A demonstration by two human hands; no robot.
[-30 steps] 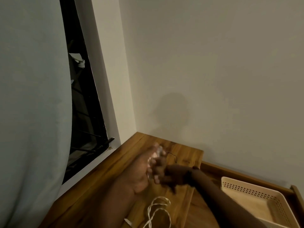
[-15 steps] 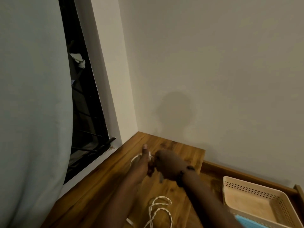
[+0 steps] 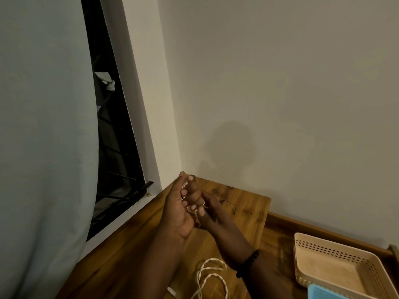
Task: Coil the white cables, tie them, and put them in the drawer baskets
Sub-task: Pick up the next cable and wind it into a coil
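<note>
Two hands meeting above wooden desk (image 3: 138,251), left hand (image 3: 178,209) and right hand (image 3: 207,209) both gripping coiled white cable (image 3: 191,209), second cable (image 3: 210,277) below, beige basket (image 3: 336,268) right.

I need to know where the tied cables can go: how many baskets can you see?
2. A beige perforated basket sits in the open drawer at lower right; a blue basket shows only a corner just in front of it. More may lie out of frame.

Pale curtain (image 3: 43,126) far left of the fingers, dark barred window (image 3: 116,147) beside it; thin black wire (image 3: 229,204), perhaps a tie, just right.
</note>
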